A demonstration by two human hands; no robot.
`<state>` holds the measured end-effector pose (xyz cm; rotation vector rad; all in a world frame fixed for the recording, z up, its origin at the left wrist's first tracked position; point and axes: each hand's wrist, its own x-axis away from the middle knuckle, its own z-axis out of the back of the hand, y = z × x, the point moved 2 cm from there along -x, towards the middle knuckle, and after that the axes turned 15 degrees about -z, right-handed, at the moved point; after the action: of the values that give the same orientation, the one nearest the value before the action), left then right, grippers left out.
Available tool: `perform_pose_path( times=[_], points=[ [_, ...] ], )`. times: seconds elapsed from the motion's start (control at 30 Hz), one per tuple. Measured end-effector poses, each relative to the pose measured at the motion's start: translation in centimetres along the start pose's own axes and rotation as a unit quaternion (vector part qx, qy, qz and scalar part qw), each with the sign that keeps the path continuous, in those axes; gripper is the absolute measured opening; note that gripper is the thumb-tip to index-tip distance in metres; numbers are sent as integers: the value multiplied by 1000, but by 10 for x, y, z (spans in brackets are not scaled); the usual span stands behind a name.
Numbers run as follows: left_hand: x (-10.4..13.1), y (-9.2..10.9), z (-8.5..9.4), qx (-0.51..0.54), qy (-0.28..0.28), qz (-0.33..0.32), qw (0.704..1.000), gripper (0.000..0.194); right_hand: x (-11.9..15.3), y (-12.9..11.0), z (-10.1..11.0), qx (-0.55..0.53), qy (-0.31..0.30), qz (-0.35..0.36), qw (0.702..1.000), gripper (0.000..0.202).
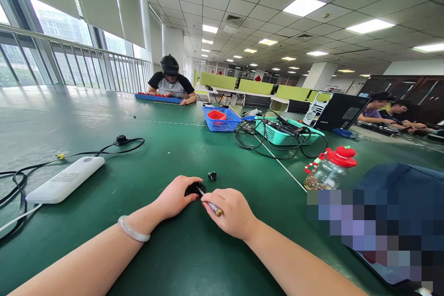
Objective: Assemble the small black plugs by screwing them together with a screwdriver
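On the green table, my left hand is closed around a small black part, with its thumb and fingers on either side. My right hand grips a thin screwdriver-like tool with a metal shaft and a brownish end. The tool's tip meets the black part between my hands; the exact contact point is too small to make out. Just beyond my fingers lies a small black piece, touched by neither hand.
Left: a white power bank and black cables. Ahead: a blue basket, a teal basket with cables, and a person at a blue tray. Right: a red-lidded jar and dark blue fabric.
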<state>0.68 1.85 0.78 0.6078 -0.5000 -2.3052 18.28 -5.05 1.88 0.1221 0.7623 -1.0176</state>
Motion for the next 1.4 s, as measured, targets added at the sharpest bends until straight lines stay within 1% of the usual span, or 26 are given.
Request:
perform_pose_path(
  times=[0.37,0.57,1.4],
  points=[
    [1,-1,-1,0,-8,2,1000,43,0,1,0,-5,4,3,1000,13],
    [1,-1,-1,-2,-6,3,1000,43,0,0,0,-8,13,5,1000,12],
    [1,-2,-2,-3,-4,3,1000,43,0,0,-1,-5,16,5,1000,12]
  ],
)
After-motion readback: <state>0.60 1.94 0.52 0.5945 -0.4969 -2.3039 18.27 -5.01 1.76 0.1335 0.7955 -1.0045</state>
